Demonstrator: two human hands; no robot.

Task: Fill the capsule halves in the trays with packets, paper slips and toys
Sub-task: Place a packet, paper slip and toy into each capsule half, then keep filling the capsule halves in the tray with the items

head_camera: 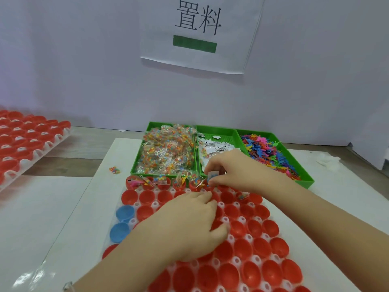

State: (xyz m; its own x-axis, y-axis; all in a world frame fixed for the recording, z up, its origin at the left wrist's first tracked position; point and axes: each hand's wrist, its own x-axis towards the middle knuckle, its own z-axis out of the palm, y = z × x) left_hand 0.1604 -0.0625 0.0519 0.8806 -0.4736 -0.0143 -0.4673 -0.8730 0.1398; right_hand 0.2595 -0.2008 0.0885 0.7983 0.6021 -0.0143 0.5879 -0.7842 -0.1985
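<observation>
Right now the green bin point(219, 131) holds packets point(168, 150) on its left, paper slips point(216, 147) in the middle and toys point(267, 152) on its right. Just before it, the white tray point(229, 239) carries red capsule halves point(242, 249), mouths up. The row nearest the bin is filled. At the bin's front edge the right hand point(237, 171) pinches a slip point(211, 174) roughly upright between thumb and fingertips. The left hand point(189, 226) lies palm-down on the tray, fingers curled — whether it holds anything, I cannot tell.
</observation>
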